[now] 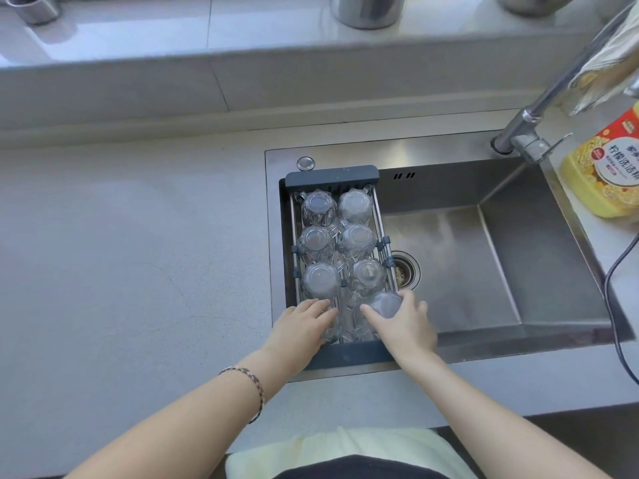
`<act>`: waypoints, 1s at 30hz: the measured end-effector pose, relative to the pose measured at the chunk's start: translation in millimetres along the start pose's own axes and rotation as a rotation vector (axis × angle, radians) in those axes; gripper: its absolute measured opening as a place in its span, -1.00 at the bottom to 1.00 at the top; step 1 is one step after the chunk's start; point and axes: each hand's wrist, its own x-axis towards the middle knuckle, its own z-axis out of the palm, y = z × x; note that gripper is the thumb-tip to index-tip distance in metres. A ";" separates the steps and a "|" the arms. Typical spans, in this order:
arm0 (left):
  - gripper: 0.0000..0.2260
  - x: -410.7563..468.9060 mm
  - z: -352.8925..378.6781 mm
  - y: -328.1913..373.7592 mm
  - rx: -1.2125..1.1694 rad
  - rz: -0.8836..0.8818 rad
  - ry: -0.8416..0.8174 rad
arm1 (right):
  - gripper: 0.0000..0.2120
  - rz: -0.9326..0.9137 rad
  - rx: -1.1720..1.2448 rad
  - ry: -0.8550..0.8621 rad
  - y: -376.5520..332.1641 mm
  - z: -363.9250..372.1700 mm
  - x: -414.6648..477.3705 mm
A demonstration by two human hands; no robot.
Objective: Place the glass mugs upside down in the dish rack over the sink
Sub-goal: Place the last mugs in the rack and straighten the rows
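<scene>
Nearest, a pale cloth draped at the counter's front edge. On the left wrist, a thin bracelet.

Reaching over the near dark end bar of the dish rack: left hand lying palm down on the near-left glass mug, fingers together and flat over its upturned base, most of that mug hidden beneath. Right hand wrapped around the near-right glass mug, thumb on the left side and fingers curled round the right, base up, mug tilted slightly and just at the rack's right rail.

Beyond, 6 more glass mugs standing upside down in 2 columns of 3, packed touching or nearly so, filling the rack to its far dark bar. No free slot visible between them.

Rack spanning the left end of the steel sink from front lip to back lip. Right of the rail, open basin with the drain just beside the rack. Left of the sink, a broad bare grey countertop.

Farther right, faucet slanting in from the back corner, a yellow detergent bottle on the right ledge, a dark cable trailing along the sink's right edge. Farthest, a raised sill with metal containers.
</scene>
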 end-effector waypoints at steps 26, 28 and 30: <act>-0.48 0.9 -0.7 1.8 -0.004 -0.034 -0.006 | -0.42 -0.292 -0.426 -0.025 -8.5 -10.8 -6.8; -0.48 0.4 -0.7 1.7 -0.001 -0.035 -0.008 | -0.42 -0.282 -0.454 -0.026 -9.5 -10.4 -6.5; -0.48 0.8 -0.5 1.4 0.005 -0.031 -0.005 | -0.42 -0.278 -0.470 -0.023 -9.6 -9.8 -6.2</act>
